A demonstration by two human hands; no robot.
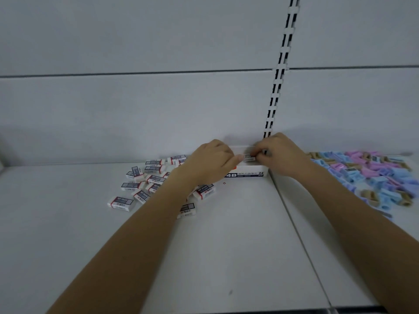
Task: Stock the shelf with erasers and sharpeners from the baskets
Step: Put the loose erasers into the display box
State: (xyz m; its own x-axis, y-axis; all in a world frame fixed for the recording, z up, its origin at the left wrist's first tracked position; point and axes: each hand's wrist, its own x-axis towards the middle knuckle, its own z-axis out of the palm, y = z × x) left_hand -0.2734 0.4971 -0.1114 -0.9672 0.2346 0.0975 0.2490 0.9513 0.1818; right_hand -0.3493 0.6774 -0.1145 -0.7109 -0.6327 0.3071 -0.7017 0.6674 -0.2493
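Observation:
A white eraser box (249, 173) printed "4B" and "24" stands at the back of the shelf (226, 245) against the rear wall. Both hands are over it. My right hand (278, 152) pinches one wrapped eraser (249, 157) above the box's open top. My left hand (210, 163) has curled fingers, and its thumb touches the same eraser's left end. Several loose white erasers (140, 182) with dark labels lie scattered on the shelf to the left, partly hidden under my left forearm. A heap of blue, pink and tan sharpeners (374, 177) lies on the shelf at the right.
A slotted upright (281, 71) runs up the grey back panel just behind the box. A seam (294, 223) between two shelf boards runs from the box toward the front edge. No baskets are in view.

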